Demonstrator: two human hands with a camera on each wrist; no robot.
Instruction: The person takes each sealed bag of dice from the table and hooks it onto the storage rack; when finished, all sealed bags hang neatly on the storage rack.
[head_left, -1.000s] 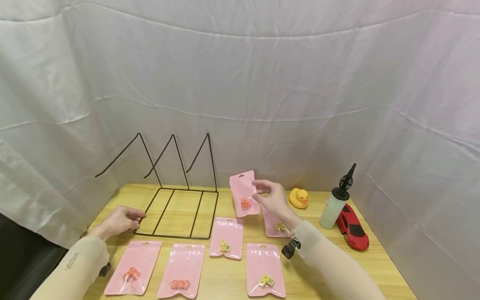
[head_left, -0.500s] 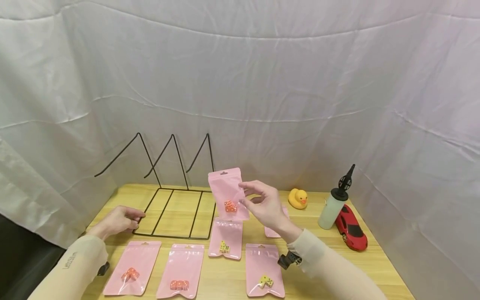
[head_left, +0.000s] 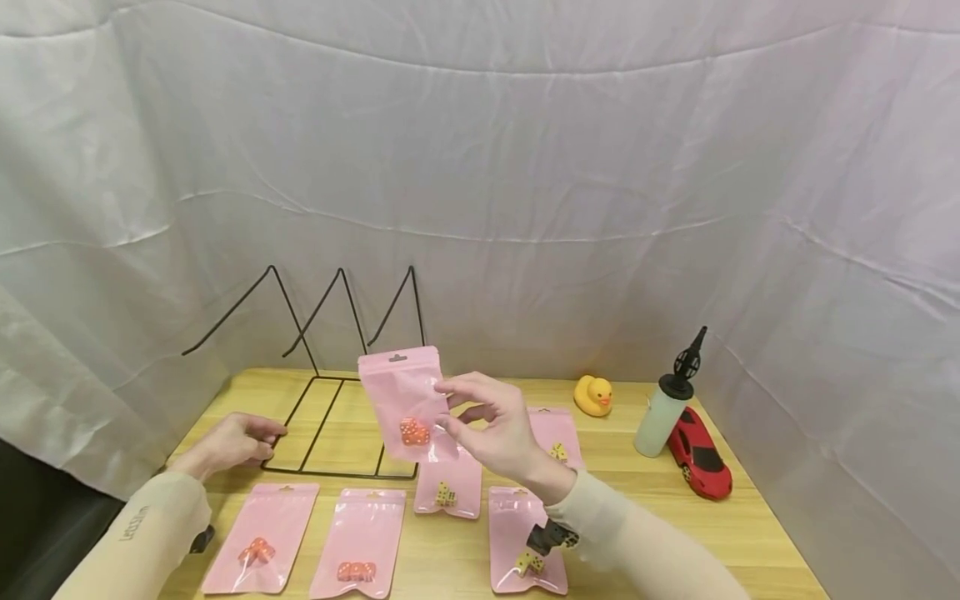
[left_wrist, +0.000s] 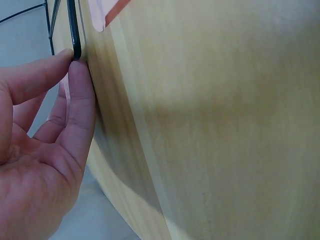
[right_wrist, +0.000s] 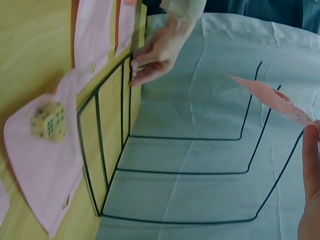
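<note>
My right hand pinches the side edge of a pink zip bag with orange dice inside, held upright above the table. The bag hangs in front of the right part of a black wire rack with three slanted prongs. In the right wrist view that bag shows nearly edge-on, apart from the prongs. With thumb and fingertips, my left hand pinches the rack's front left corner; the left wrist view shows the wire between thumb and finger. Another pink bag, with yellow dice, lies partly hidden behind the held one.
Along the front lie pink bags with orange dice, one at left and one beside it. Yellow-dice bags lie at front right and behind my right wrist. Farther right stand a rubber duck, a pump bottle and a red toy car.
My right hand has carried the orange-dice bag leftward from beside the duck to in front of the rack's right side. The left hand stays on the rack corner.
</note>
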